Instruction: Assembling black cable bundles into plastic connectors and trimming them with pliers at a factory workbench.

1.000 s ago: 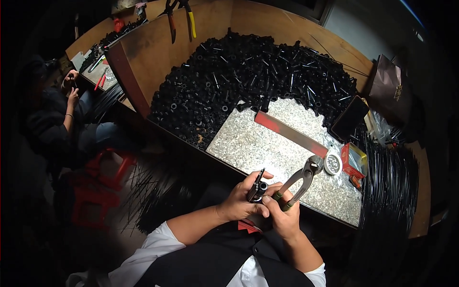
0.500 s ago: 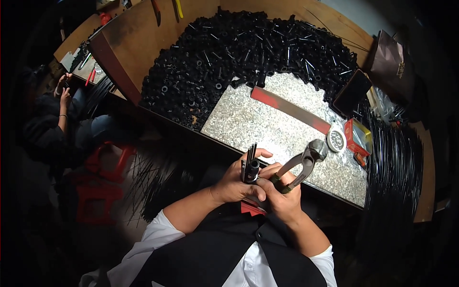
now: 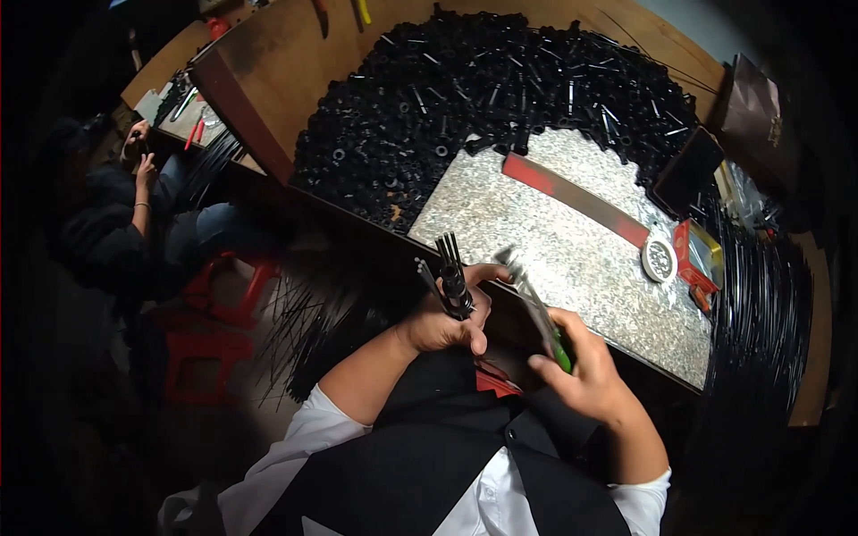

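My left hand (image 3: 436,330) is wrapped round a black tubular part (image 3: 457,297) with several thin black rods (image 3: 449,250) standing up out of the grip. How the rods meet the tube is hidden by my fingers. To its right, my right hand (image 3: 590,371) is closed on metal pincers (image 3: 536,308) with green handle grips. The pincers are smeared by motion, with their head leaning up and left, close to the fingertips of my left hand. A gap separates the two hands, in front of the bench's near edge.
A large heap of black tubular parts (image 3: 500,85) covers the back of the speckled bench top (image 3: 483,205). On it lie a red-and-brown bar (image 3: 576,201), a white bowl (image 3: 660,260) and a red box (image 3: 693,255). Long black rods (image 3: 764,313) hang at right. Another person (image 3: 143,210) sits at left near red stools (image 3: 210,357).
My right hand has drawn away to the right from my left hand. The pincers' head has swung from up-right to up-left. The rods in my left hand are spread more; the view has shifted.
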